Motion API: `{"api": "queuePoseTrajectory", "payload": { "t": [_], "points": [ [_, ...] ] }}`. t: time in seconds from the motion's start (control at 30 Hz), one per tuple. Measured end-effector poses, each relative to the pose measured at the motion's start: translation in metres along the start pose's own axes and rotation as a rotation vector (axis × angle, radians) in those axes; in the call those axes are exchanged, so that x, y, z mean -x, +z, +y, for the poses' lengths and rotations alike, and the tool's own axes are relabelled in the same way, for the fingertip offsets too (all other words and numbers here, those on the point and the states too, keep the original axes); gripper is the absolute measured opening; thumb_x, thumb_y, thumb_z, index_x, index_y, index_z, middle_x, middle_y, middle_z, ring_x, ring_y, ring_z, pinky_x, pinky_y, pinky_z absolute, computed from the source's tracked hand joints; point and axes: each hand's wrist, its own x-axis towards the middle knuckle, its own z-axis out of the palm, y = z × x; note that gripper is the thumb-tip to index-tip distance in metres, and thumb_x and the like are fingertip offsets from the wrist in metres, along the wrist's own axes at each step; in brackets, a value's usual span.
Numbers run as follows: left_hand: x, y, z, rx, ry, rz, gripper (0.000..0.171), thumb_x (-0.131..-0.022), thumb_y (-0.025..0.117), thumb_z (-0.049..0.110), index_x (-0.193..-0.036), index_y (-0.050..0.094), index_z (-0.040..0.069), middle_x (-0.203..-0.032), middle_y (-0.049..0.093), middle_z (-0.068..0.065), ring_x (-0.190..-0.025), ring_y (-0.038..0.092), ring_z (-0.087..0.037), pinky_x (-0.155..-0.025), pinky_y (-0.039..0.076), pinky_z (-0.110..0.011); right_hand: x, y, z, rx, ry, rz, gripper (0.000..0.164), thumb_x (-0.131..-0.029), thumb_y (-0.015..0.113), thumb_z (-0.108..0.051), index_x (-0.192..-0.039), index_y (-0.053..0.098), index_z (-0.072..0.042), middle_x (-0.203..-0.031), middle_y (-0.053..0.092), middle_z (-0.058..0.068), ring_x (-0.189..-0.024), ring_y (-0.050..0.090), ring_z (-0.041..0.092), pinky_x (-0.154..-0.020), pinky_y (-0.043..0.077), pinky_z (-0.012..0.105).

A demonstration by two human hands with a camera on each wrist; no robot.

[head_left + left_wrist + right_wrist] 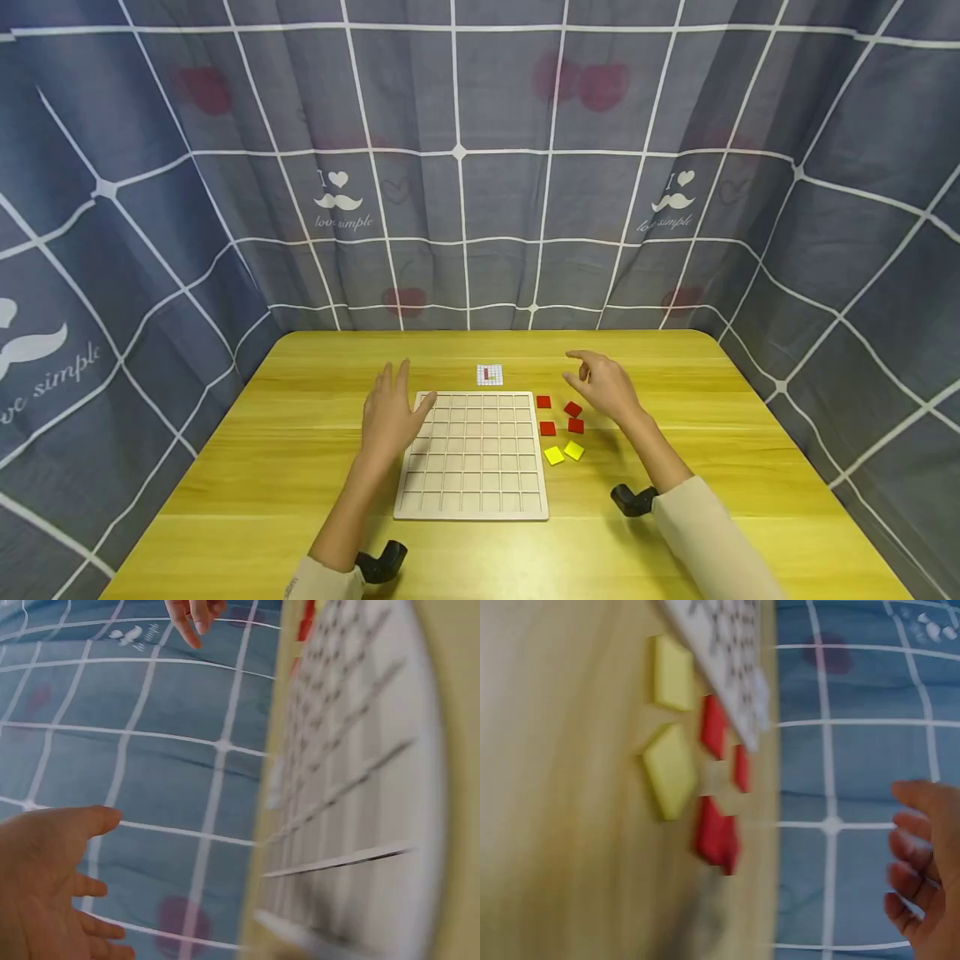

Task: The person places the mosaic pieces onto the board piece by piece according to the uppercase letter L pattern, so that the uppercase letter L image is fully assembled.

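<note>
A pale square board with a raised grid [471,457] lies on the table, its cells bare. Over its left edge hovers my left hand [390,417], fingers spread and holding nothing; the left wrist view shows the same hand [52,877] apart from the board. My right hand [606,387] is in the air beyond the red tiles [576,426], its fingers loosely bent around nothing. Several red tiles and two yellow tiles [553,456] lie loose along the board's right side. In the right wrist view the hand [930,855] is well clear of the yellow tile [671,772].
Behind the board lies a small white card [490,375] with a printed grid and a coloured mark. The wooden table [247,467] ends at a blue checked curtain [495,200] at the back and sides. A black wrist mount [633,500] sticks out below the right forearm.
</note>
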Motion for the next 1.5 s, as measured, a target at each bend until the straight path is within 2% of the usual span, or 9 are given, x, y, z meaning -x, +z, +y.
{"api": "queuePoseTrajectory", "payload": {
  "t": [0.13, 0.23, 0.37, 0.53, 0.73, 0.93, 1.1, 1.2, 1.5],
  "points": [
    [0.012, 0.02, -0.013, 0.09, 0.006, 0.02, 0.07, -0.09, 0.057, 0.037, -0.142, 0.029, -0.001, -0.141, 0.028, -0.031, -0.122, 0.036, -0.05, -0.097, 0.03, -0.063, 0.002, 0.022, 0.009, -0.069, 0.047, -0.081, 0.035, -0.085, 0.066, -0.034, -0.113, 0.066, -0.012, -0.048, 0.031, -0.006, -0.041, 0.022, 0.008, -0.038, 0.02, 0.023],
    [0.018, 0.033, -0.024, 0.147, -0.013, 0.008, 0.067, -0.091, 0.057, 0.034, -0.141, 0.031, 0.0, -0.141, 0.031, -0.028, -0.118, 0.042, -0.049, -0.094, 0.036, -0.061, 0.004, 0.038, 0.014, -0.102, 0.073, -0.142, 0.035, -0.084, 0.067, -0.035, -0.111, 0.067, -0.013, -0.046, 0.027, -0.006, -0.041, 0.019, 0.008, -0.039, 0.015, 0.022],
    [0.025, 0.047, -0.037, 0.198, -0.02, -0.029, 0.064, -0.092, 0.056, 0.032, -0.142, 0.031, 0.001, -0.142, 0.032, -0.024, -0.12, 0.041, -0.046, -0.095, 0.038, -0.057, 0.005, 0.053, 0.019, -0.104, 0.093, -0.19, 0.036, -0.081, 0.071, -0.035, -0.111, 0.069, -0.015, -0.052, 0.045, -0.003, -0.047, 0.035, 0.008, -0.04, 0.025, 0.023],
    [0.032, 0.06, -0.051, 0.141, 0.023, -0.058, 0.065, -0.091, 0.057, 0.032, -0.143, 0.031, 0.003, -0.142, 0.034, -0.023, -0.124, 0.037, -0.043, -0.098, 0.035, -0.055, 0.007, 0.061, 0.022, -0.063, 0.085, -0.215, 0.034, -0.079, 0.073, -0.034, -0.108, 0.07, -0.017, -0.077, 0.065, 0.001, -0.068, 0.056, 0.013, -0.051, 0.043, 0.029],
    [0.034, 0.069, -0.059, 0.084, 0.079, -0.072, 0.062, -0.092, 0.056, 0.034, -0.141, 0.035, 0.001, -0.141, 0.037, -0.019, -0.127, 0.036, -0.038, -0.103, 0.03, -0.051, 0.011, 0.065, 0.025, -0.053, 0.1, -0.232, 0.027, -0.08, 0.071, -0.033, -0.102, 0.071, -0.017, -0.08, 0.067, 0.001, -0.073, 0.059, 0.016, -0.06, 0.049, 0.034],
    [0.036, 0.071, -0.06, 0.049, 0.08, -0.072, 0.06, -0.091, 0.056, 0.033, -0.137, 0.041, -0.003, -0.139, 0.039, -0.02, -0.125, 0.037, -0.041, -0.102, 0.032, -0.053, 0.012, 0.066, 0.022, -0.093, 0.124, -0.202, 0.028, -0.081, 0.071, -0.033, -0.102, 0.07, -0.016, -0.062, 0.056, -0.006, -0.056, 0.047, 0.01, -0.049, 0.039, 0.027],
    [0.037, 0.072, -0.061, 0.029, 0.088, -0.066, 0.059, -0.092, 0.056, 0.035, -0.135, 0.043, -0.002, -0.139, 0.039, -0.019, -0.123, 0.039, -0.042, -0.1, 0.034, -0.054, 0.005, 0.063, 0.0, -0.166, 0.125, -0.14, 0.03, -0.081, 0.07, -0.036, -0.105, 0.069, -0.018, -0.048, 0.029, -0.007, -0.044, 0.023, 0.008, -0.041, 0.018, 0.022],
    [0.036, 0.071, -0.061, 0.024, 0.092, -0.059, 0.059, -0.092, 0.056, 0.035, -0.136, 0.042, -0.002, -0.14, 0.038, -0.019, -0.123, 0.039, -0.043, -0.1, 0.034, -0.053, -0.005, 0.065, -0.022, -0.209, 0.093, -0.135, 0.03, -0.082, 0.069, -0.034, -0.108, 0.068, -0.018, -0.047, 0.023, -0.006, -0.043, 0.017, 0.008, -0.041, 0.016, 0.022],
    [0.038, 0.073, -0.063, 0.023, 0.091, -0.062, 0.06, -0.092, 0.056, 0.036, -0.136, 0.042, -0.001, -0.141, 0.037, -0.018, -0.125, 0.038, -0.04, -0.102, 0.031, -0.053, -0.02, 0.102, -0.074, -0.241, 0.008, -0.208, 0.027, -0.082, 0.07, -0.032, -0.106, 0.069, -0.02, -0.052, 0.044, -0.004, -0.051, 0.037, 0.006, -0.045, 0.027, 0.022]
  ]
}}
